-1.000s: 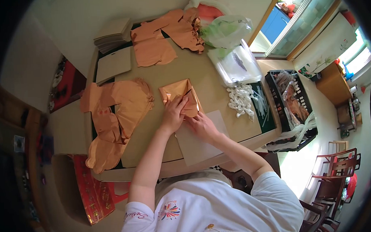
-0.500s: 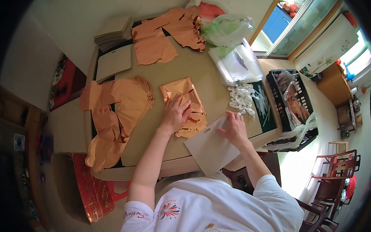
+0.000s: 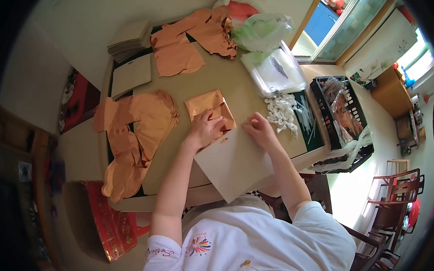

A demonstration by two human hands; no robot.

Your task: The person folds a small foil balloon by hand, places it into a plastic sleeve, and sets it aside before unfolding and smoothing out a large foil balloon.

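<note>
A folded copper-coloured foil balloon (image 3: pixel 205 101) lies in the middle of the table. My left hand (image 3: pixel 206 130) rests on top of it, fingers spread and slightly bent, pressing it down. My right hand (image 3: pixel 262 131) is closed on the upper right corner of a pale cardboard sheet (image 3: pixel 234 163) with a small slot near its top edge. The sheet covers the lower part of the folded foil, and its top edge comes close to my left thumb. Its bottom corner hangs over the table's front edge.
More flat foil balloons (image 3: pixel 137 124) lie at left and others (image 3: pixel 178 58) at the back. Cardboard sheets (image 3: pixel 131 75) are stacked at back left. Clear plastic bags (image 3: pixel 284 73), white curled pieces (image 3: pixel 281 111) and clear straws (image 3: pixel 306 115) lie at right, beside a black crate (image 3: pixel 329 127).
The cardboard sheet has slid left and upward with my right hand, over the lower part of the folded foil. My left hand has stayed on the foil, its fingers slightly more bent.
</note>
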